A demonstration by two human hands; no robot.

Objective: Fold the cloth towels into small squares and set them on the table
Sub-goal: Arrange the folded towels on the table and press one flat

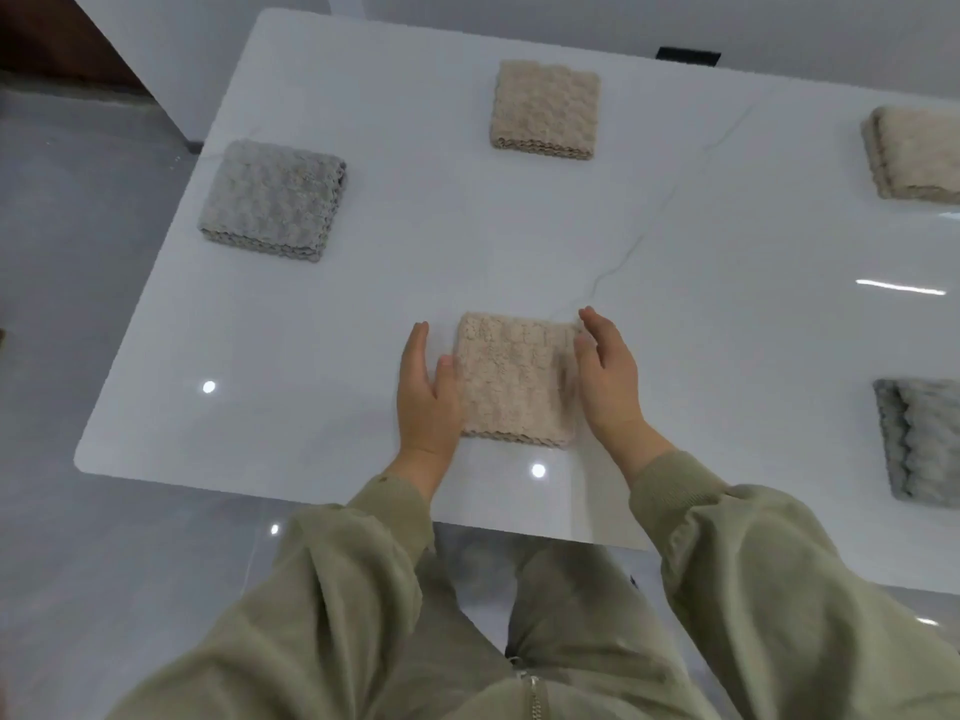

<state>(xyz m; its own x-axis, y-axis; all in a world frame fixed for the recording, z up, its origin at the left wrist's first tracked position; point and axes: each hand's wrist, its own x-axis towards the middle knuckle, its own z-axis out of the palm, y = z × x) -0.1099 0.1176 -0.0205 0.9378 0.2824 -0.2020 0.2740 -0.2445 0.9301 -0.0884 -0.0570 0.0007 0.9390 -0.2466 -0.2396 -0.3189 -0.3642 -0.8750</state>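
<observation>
- Beige towel (514, 379): fluffy, bumpy pile, folded to a thick square w/ layered edges; flat on the surface (363, 314) at 6 o'clock.
- Left hand (423, 392): fingers straight, pressed on the towel's 9 o'clock side, gripping nothing.
- Right hand (608, 376): fingers straight at the 3 o'clock side, slightly blurred.
- Surface: glossy white slab, faint grey veins.
- Other folded squares: grey square (272, 200) at 10, far beige square (545, 109) at 12.

Left hand (423, 394) and right hand (608, 379) flanking folded beige towel (514, 379), fingers straight (four more squares around), white table (675, 314)
</observation>
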